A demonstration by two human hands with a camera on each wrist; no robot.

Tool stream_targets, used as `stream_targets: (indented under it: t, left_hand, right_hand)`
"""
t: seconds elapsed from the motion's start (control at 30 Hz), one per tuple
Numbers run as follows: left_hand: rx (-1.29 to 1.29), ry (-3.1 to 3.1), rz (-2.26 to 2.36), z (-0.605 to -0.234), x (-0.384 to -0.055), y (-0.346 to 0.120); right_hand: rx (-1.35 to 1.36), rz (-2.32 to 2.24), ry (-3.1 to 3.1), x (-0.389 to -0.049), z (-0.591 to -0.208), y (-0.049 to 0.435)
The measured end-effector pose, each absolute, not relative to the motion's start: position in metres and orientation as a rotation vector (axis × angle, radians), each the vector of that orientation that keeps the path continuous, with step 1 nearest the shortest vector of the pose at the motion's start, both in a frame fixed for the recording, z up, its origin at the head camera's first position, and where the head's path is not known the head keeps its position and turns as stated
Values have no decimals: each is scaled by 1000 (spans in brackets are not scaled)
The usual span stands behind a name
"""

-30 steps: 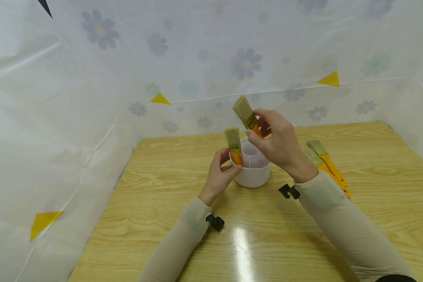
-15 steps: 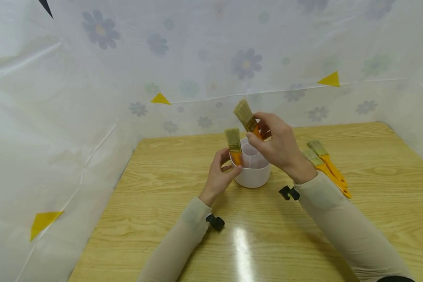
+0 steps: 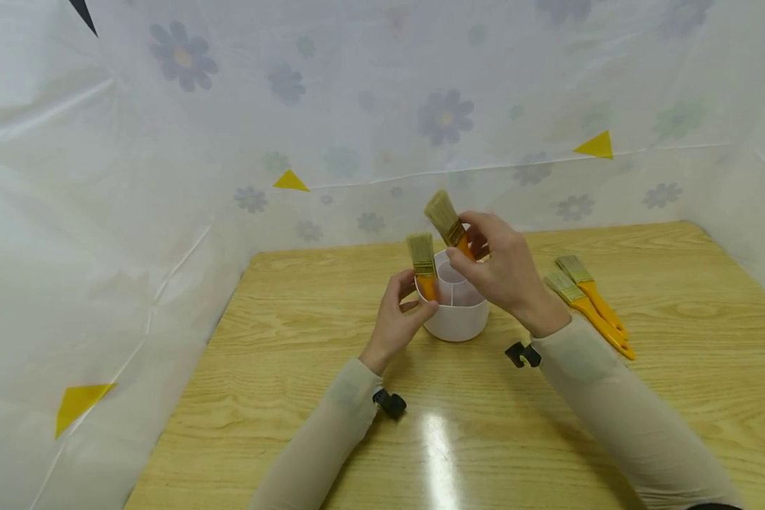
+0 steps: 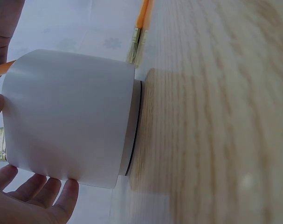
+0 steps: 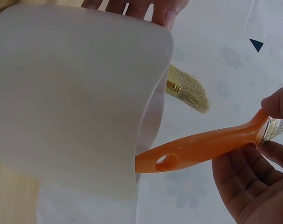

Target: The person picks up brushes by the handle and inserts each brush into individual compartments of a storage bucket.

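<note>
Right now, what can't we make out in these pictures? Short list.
Inserted brush, head view: lower handle, hidden by the white holder.
Held brush, right wrist view: handle tip, hidden behind holder wall; bristles, partly cut by right edge.
Loose brushes, left wrist view: handle ends, cut by top edge.
Left hand, same view: cut by left edge.

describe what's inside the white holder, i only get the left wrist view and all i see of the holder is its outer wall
Observer: The head view looks into the holder: a bristles-up brush stands in it, left of the round compartment.
Operator: and the orange handle in the right hand, is its end inside
Observer: The right wrist view shows the hole near that end outside the holder; the tip is hidden behind the wall.
</note>
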State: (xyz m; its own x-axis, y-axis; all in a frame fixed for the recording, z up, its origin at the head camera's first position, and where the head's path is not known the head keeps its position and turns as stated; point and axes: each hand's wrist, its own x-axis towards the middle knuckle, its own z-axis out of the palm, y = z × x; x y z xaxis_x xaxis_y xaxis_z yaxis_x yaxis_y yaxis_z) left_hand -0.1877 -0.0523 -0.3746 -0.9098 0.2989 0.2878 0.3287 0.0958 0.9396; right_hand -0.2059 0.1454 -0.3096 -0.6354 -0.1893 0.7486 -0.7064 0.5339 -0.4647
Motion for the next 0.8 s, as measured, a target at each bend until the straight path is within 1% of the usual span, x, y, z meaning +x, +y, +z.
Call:
stream_targets:
  t: [0.8]
  left_hand:
    - [-665, -2322, -1983, -374, -188, -52]
  right_hand:
    - [714, 1005, -2136, -206, -322, 149]
